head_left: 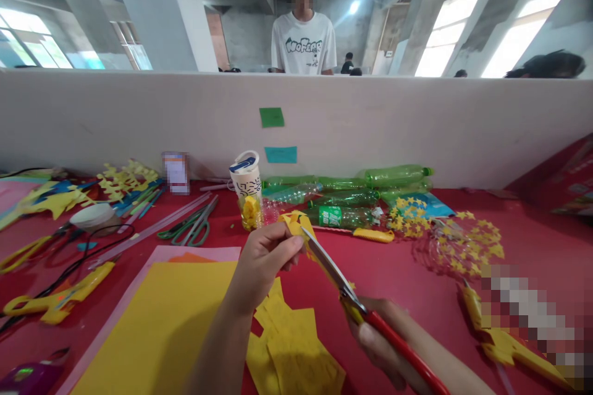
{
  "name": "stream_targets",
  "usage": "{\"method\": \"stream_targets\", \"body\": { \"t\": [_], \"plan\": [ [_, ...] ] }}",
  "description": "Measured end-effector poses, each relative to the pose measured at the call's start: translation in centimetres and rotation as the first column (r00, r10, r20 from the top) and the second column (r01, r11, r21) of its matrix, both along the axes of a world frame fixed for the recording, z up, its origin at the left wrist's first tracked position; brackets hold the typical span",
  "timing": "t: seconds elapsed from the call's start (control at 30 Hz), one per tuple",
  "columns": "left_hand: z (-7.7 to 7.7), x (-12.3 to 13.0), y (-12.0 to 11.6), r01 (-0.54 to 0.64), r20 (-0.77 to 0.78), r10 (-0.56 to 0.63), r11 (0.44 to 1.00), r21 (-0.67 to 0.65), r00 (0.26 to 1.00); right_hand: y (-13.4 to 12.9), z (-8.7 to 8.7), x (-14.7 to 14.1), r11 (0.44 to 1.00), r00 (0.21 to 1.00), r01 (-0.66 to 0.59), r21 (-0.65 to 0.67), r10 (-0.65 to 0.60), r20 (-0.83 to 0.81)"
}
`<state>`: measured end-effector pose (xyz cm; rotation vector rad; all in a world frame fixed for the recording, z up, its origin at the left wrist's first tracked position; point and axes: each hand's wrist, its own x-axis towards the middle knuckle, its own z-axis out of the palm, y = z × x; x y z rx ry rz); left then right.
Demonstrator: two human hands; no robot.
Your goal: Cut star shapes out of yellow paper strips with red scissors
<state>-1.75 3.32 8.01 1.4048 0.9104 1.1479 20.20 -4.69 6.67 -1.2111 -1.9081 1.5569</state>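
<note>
My left hand [271, 250], fingers pinched together, holds a small piece of yellow paper [296, 222] above the middle of the red table. From the right, my right hand [380, 333] is closed round the red and yellow handles of a pair of scissors [328, 265]. The scissors' blade tips touch the yellow paper beside my left fingertips. Cut yellow paper pieces [301, 345] lie below my hands, overlapping one another. To their left, a large yellow sheet [162, 314] rests on pink paper [189, 253].
Green bottles [343, 216], a white cup [246, 185] and a yellow cutter [373, 235] lie behind my hands. Yellow glue guns [60, 299] are at both sides. Green-handled scissors [197, 228] lie back left, yellow stars [467, 243] right. A person [303, 36] stands behind the white partition [185, 117].
</note>
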Motion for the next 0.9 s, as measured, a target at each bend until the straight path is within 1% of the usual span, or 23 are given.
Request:
{"method": "stream_targets", "body": {
  "t": [0.2,0.37,0.5,0.63,0.8,0.9],
  "plan": [
    [-0.3,0.4,0.0,-0.008,0.046,0.008,1.000,-0.003,0.999,-0.2,-0.2,-0.3,0.998,0.998,0.067,0.009,-0.067,-0.009],
    [-0.7,0.6,0.1,-0.014,0.078,0.017,0.999,-0.032,0.997,0.3,-0.8,-0.8,0.995,0.997,0.079,0.060,-0.078,-0.007],
    [-0.8,0.5,0.1,-0.005,0.100,0.009,0.999,-0.038,0.995,0.3,-0.9,-1.1,0.993,0.993,0.114,0.025,-0.114,0.010],
    [-0.7,0.5,0.1,-0.003,0.103,0.009,0.999,-0.052,0.995,0.3,-1.0,-1.0,0.992,0.992,0.111,0.063,-0.115,0.060],
    [-0.7,0.4,0.2,0.003,0.098,0.003,0.999,-0.054,0.995,0.4,-1.5,-0.9,0.988,0.984,0.148,0.047,-0.152,0.092],
    [-0.6,0.4,0.1,0.005,0.102,0.000,0.999,-0.044,0.995,0.3,-1.7,-1.0,0.985,0.983,0.167,0.048,-0.170,0.076]
  ]
}}
